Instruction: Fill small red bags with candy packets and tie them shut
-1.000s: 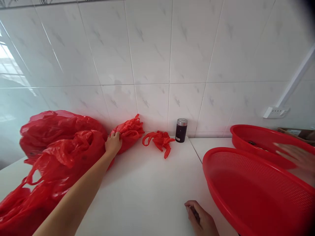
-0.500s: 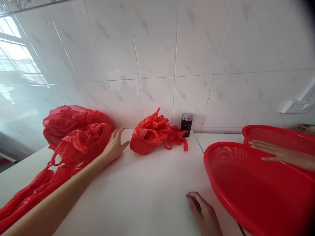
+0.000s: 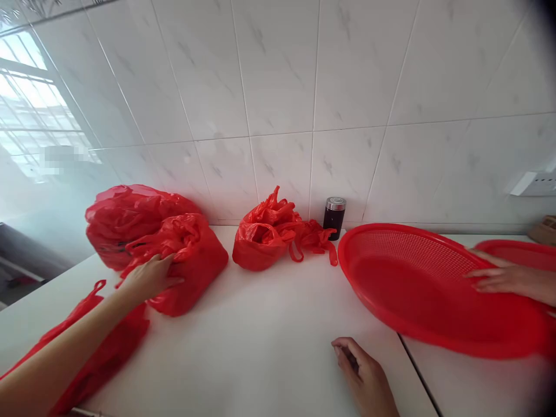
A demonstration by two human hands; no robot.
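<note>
My left hand (image 3: 150, 278) lies against a bulging red plastic bag (image 3: 195, 266) at the left, touching its crumpled top; the thumb is spread from the fingers. Beneath and beside my left forearm is another red bag (image 3: 117, 347). My right hand (image 3: 362, 370) rests low on the white table (image 3: 260, 347), its fingers curled in, with nothing visible in them. Behind the touched bag stands a larger red bag (image 3: 125, 214). Near the wall, in the middle, is a smaller red bag (image 3: 260, 246) with loose handles.
Another person's hand (image 3: 512, 284) holds a tilted red perforated basket (image 3: 417, 289) at the right. A second red basket (image 3: 525, 252) is behind it. A black jar (image 3: 334, 217) with a silver lid stands by the tiled wall. A dark seam (image 3: 419, 370) crosses the tabletop.
My left hand has moved left and nearer. The touched bag now stands apart from the bag below it. The other person's basket has shifted left and tilted; the view has shifted slightly.
</note>
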